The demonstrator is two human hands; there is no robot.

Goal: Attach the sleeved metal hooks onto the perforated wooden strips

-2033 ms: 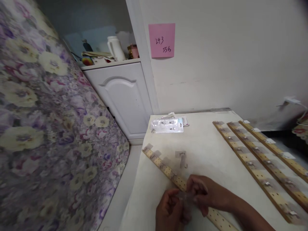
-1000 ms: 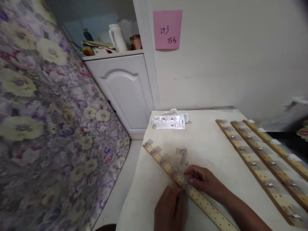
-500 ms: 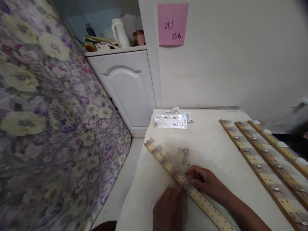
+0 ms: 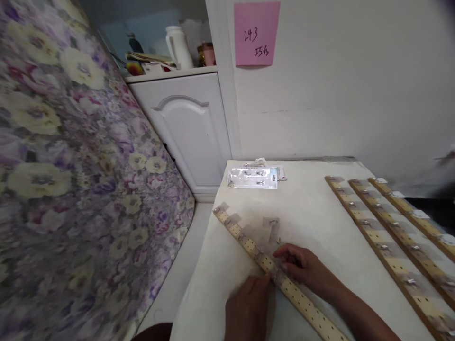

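Note:
A long wooden strip with rows of holes (image 4: 245, 242) lies slantwise on the white table (image 4: 313, 213). Small clear packets with metal hooks are fixed along its upper end. My left hand (image 4: 249, 308) and my right hand (image 4: 302, 267) meet on the strip, fingers pinched together and pressing a small clear packet (image 4: 275, 273) onto it. A loose clear packet with a hook (image 4: 272, 229) lies on the table just beyond my right hand.
Three more wooden strips with packets (image 4: 387, 227) lie side by side at the right. A clear blister pack (image 4: 253, 178) sits at the table's far edge. A floral mattress (image 4: 71, 180) leans at the left beside a white cabinet (image 4: 188, 128). A pink note (image 4: 256, 33) hangs on the wall.
My hands held the packet above the strip two seconds ago; they have come down and now press it onto the strip. The camera has tilted slightly.

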